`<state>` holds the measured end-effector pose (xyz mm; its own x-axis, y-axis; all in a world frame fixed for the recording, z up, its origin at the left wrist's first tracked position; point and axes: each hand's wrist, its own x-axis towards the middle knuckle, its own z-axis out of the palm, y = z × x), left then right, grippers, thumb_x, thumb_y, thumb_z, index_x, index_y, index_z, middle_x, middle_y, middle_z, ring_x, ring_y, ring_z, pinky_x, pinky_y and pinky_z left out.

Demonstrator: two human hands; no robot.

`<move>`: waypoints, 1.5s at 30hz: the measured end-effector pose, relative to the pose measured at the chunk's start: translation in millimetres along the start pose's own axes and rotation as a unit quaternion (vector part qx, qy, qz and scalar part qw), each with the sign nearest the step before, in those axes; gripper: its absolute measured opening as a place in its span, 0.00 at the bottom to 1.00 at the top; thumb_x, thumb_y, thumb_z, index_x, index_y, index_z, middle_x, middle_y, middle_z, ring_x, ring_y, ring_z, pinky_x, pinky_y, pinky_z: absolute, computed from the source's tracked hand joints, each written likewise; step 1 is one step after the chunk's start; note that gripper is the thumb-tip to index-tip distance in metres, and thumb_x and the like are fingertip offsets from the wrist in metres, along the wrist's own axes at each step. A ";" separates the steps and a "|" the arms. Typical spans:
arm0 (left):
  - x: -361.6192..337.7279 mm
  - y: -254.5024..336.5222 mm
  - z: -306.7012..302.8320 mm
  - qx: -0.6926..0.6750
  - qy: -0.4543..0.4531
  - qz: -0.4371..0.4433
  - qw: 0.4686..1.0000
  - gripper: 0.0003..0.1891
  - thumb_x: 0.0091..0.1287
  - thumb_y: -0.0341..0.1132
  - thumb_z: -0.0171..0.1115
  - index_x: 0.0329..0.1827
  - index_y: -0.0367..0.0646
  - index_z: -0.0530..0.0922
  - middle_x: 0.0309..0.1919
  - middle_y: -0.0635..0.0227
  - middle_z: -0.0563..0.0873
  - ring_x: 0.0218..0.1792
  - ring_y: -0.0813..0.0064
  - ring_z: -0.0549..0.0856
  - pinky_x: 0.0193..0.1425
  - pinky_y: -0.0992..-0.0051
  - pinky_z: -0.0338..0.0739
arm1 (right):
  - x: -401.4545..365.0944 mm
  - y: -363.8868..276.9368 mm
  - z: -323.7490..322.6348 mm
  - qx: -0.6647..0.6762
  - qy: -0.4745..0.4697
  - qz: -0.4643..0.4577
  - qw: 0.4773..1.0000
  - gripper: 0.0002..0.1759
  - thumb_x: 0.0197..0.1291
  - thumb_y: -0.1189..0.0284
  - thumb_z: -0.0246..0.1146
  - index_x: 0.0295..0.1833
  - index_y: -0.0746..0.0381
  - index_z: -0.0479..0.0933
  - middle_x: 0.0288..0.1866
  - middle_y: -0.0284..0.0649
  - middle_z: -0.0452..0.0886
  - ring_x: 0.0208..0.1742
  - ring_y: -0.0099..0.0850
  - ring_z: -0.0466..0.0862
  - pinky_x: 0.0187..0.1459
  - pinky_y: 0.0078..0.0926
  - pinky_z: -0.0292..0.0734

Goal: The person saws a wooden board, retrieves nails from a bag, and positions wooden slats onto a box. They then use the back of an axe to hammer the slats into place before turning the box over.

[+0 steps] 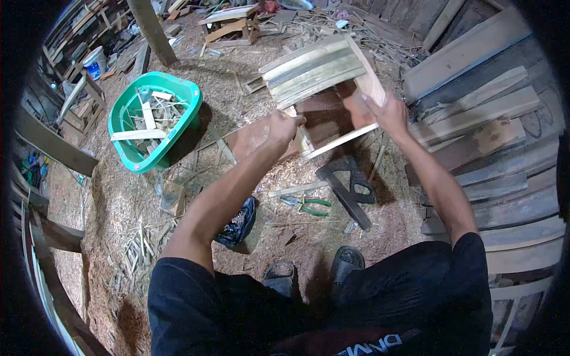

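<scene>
Both my hands hold a wooden box with an open side, raised in front of me over the littered floor. Pale slats cover its upper part, and its inside looks reddish brown. My left hand is closed around the near left edge. At the right side, my right hand grips the end board. Below the box lies a black tool with a looped handle, beside pliers with green grips. A thin wooden strip lies just above the pliers.
A green tub with wood offcuts stands at left. Planks line the right side. A black plastic bag sits near my feet. Behind are a small wooden stool-like piece, a post and a white-blue bucket. Shavings cover the floor.
</scene>
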<state>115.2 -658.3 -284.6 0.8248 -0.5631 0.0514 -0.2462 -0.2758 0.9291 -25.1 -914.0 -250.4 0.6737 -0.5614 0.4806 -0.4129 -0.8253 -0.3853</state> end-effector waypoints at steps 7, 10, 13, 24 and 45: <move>34.0 -23.9 -15.3 -0.133 0.073 -0.007 0.988 0.23 0.54 0.28 0.68 0.54 0.31 0.76 0.42 0.57 0.87 0.41 0.67 0.86 0.49 0.69 0.81 | -29.0 -13.6 28.9 0.141 -0.037 0.092 0.985 0.31 0.56 0.47 0.72 0.36 0.71 0.84 0.31 0.54 0.86 0.34 0.44 0.88 0.39 0.40 0.80; 32.7 -39.8 -33.7 -0.126 0.071 0.017 0.989 0.23 0.53 0.28 0.69 0.53 0.32 0.76 0.42 0.58 0.87 0.42 0.67 0.86 0.50 0.68 0.81 | -29.0 -21.7 51.4 0.200 -0.046 0.089 0.975 0.29 0.56 0.51 0.74 0.38 0.71 0.83 0.34 0.55 0.87 0.37 0.45 0.88 0.40 0.41 0.80; 46.1 -73.8 -52.2 -0.051 0.151 0.048 0.986 0.24 0.54 0.29 0.69 0.54 0.32 0.75 0.45 0.57 0.86 0.44 0.67 0.86 0.51 0.68 0.80 | -32.3 -46.5 60.5 0.256 -0.033 0.067 0.964 0.29 0.55 0.50 0.75 0.38 0.70 0.83 0.34 0.53 0.87 0.36 0.43 0.88 0.40 0.41 0.80; 35.8 -105.5 -75.7 0.007 0.170 0.106 0.980 0.28 0.53 0.33 0.71 0.55 0.36 0.69 0.47 0.47 0.85 0.52 0.55 0.85 0.59 0.61 0.77 | -31.5 -36.4 104.1 0.260 -0.139 0.052 0.954 0.34 0.54 0.46 0.75 0.42 0.70 0.77 0.38 0.51 0.85 0.39 0.41 0.86 0.45 0.39 0.80; 13.3 -117.2 -90.0 0.018 0.121 0.133 0.984 0.27 0.59 0.33 0.67 0.62 0.36 0.73 0.52 0.51 0.85 0.56 0.61 0.84 0.62 0.65 0.76 | -72.8 -42.7 91.6 0.221 -0.161 -0.092 0.957 0.36 0.64 0.43 0.64 0.45 0.73 0.74 0.42 0.67 0.80 0.48 0.59 0.82 0.51 0.51 0.75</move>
<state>200.8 -563.4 -359.8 0.8251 -0.4177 0.3805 -0.4840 -0.1749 0.8574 -0.4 -832.2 -341.0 0.8934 -0.3024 0.3321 -0.0170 -0.7617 -0.6477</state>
